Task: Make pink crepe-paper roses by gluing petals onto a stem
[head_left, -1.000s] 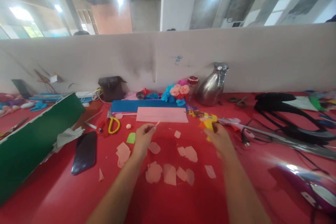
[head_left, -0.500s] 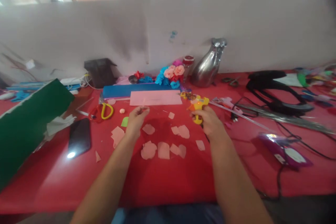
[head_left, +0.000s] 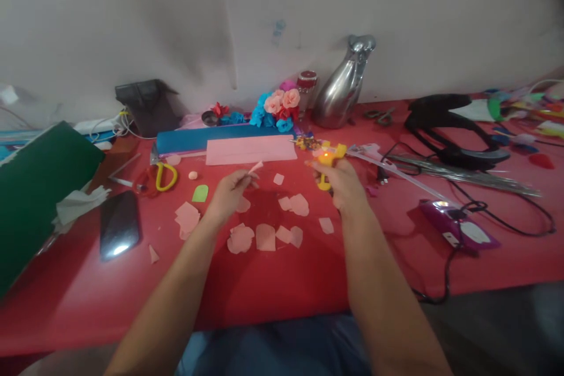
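Note:
My left hand (head_left: 229,192) is closed in a pinch on a small rolled pink paper piece (head_left: 255,167), held just above the red table (head_left: 282,282). My right hand (head_left: 341,183) grips a yellow glue gun (head_left: 328,160) whose orange light glows; its nozzle points left toward the pink piece. Several cut pink paper petals (head_left: 264,236) lie on the table below and between my hands. A pink paper sheet (head_left: 251,150) lies flat just beyond them.
Yellow-handled scissors (head_left: 161,176), a black phone (head_left: 118,230) and a green paper roll (head_left: 39,188) lie at the left. Paper flowers (head_left: 277,107) and a steel jug (head_left: 341,91) stand by the wall. Wires (head_left: 458,173), black cables and a purple packet (head_left: 458,229) lie at the right.
My right hand has lifted the glue gun and brought it left toward the pink piece in my left hand. The camera has tilted down, so the table edge and my lap show.

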The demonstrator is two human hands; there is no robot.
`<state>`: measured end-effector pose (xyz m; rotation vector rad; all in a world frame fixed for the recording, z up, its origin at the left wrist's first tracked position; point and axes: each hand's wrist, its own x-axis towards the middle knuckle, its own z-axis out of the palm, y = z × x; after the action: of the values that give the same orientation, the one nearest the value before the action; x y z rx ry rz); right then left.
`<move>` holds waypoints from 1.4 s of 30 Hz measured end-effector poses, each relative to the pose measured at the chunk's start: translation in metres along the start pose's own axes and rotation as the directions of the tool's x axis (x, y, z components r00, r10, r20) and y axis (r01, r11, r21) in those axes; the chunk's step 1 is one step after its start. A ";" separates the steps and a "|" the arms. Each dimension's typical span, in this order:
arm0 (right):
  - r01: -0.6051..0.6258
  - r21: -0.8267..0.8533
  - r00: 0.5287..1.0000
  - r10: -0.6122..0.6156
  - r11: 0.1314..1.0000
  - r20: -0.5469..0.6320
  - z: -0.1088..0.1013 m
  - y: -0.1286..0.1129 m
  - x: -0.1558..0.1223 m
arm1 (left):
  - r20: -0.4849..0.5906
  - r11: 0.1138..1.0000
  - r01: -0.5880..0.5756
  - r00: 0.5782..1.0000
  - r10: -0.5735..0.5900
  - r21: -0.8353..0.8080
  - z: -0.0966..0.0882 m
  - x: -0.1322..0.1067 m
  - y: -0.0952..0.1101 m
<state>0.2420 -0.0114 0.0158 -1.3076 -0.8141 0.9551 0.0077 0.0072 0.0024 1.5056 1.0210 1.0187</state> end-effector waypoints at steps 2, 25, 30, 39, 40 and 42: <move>0.021 -0.007 0.999 -0.021 1.000 -0.030 0.001 0.001 0.000 | 0.032 0.999 -0.023 0.999 0.023 0.023 0.006 -0.002 0.000; 0.041 0.095 0.996 -0.048 0.995 0.070 0.011 0.000 -0.006 | 0.201 0.823 0.156 0.930 -0.309 0.546 -0.015 -0.045 0.012; 0.015 0.106 0.999 -0.018 0.994 0.035 0.011 -0.003 -0.006 | 0.232 0.778 0.108 0.921 -0.313 0.619 -0.018 -0.051 0.007; -0.013 0.093 1.000 0.013 0.996 0.001 0.011 -0.003 -0.007 | 0.178 0.836 0.106 0.955 -0.236 0.538 0.005 -0.029 0.010; -0.013 0.092 1.000 0.012 0.996 0.007 0.011 -0.003 -0.007 | 0.192 0.843 0.085 0.957 -0.218 0.531 0.016 -0.021 0.010; -0.007 0.095 1.000 0.006 0.995 0.010 0.011 -0.002 -0.007 | 0.238 0.848 0.035 0.953 -0.188 0.529 0.040 -0.005 0.010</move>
<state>0.2296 -0.0139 0.0192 -1.2246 -0.7637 0.9944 0.0449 -0.0100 0.0060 1.9361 1.2195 0.4289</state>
